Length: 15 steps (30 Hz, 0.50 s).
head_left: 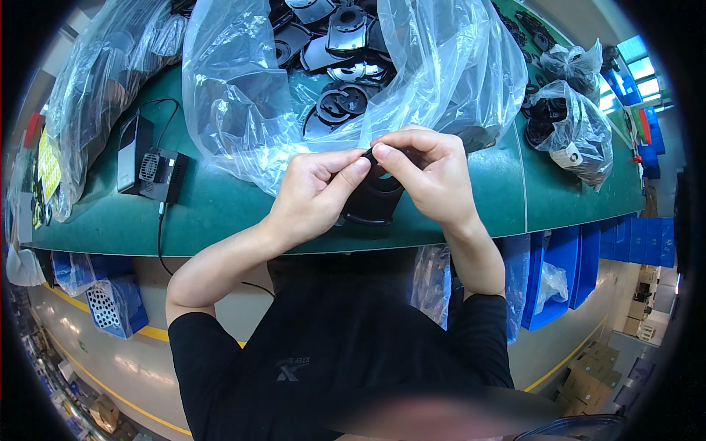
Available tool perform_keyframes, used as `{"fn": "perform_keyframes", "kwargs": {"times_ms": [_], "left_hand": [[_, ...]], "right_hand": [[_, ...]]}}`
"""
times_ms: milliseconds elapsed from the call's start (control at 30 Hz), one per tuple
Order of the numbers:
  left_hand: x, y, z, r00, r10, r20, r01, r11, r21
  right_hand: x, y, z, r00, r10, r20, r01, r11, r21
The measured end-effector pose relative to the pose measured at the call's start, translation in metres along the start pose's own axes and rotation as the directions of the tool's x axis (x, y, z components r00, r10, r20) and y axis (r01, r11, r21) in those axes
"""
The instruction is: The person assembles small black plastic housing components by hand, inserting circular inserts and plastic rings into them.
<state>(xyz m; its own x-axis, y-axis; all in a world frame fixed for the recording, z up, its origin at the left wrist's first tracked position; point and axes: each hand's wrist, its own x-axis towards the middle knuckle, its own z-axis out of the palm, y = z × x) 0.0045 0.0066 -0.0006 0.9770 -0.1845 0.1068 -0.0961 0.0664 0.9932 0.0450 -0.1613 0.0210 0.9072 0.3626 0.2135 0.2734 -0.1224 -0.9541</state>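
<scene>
While working close to the middle of the green desk's (220,213) front edge, pinching a black curved plate (371,211) by its upper end. With left hand (312,192), grasping that end between thumb and bent forefinger; with right hand (435,175), grasping it from the other side, bringing fingertips almost together. Hiding the gripped spot, so not telling whether also pinching a separate small piece; not telling either whether resting the plate's lower end on the desk.

Facing, toward the desk's far edge, a big open clear bag (235,95) containing glossy black parts (346,37). Seeing another clear bag (110,81) along the desk's left end, then, between the two bags, a black boxy device (168,175) with a cable (160,220) hanging over the front edge. Noting a smaller filled bag (581,140) near the right end. Below the front edge, seeing blue bins (550,294) at right, plus a blue crate (129,312) at left.
</scene>
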Motion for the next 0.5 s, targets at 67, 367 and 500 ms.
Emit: {"fn": "perform_keyframes", "kwargs": {"times_ms": [67, 367, 500], "left_hand": [[0.0006, -0.0025, -0.0001, 1.000, -0.007, -0.003, 0.007, 0.999, -0.038], [0.0011, -0.0039, 0.0000, 0.996, 0.061, -0.059, -0.060, 0.998, 0.027], [-0.0009, 0.0016, -0.0010, 0.987, 0.155, -0.042, -0.139, 0.955, 0.262]], "right_hand": [[0.0004, -0.0006, 0.0003, 0.999, 0.035, 0.011, -0.035, 0.999, 0.012], [0.0028, 0.0067, -0.0038, 0.998, 0.045, 0.052, -0.050, 0.993, 0.106], [-0.0012, 0.0083, 0.0012, 0.999, -0.035, 0.013, 0.034, 0.997, 0.062]]}}
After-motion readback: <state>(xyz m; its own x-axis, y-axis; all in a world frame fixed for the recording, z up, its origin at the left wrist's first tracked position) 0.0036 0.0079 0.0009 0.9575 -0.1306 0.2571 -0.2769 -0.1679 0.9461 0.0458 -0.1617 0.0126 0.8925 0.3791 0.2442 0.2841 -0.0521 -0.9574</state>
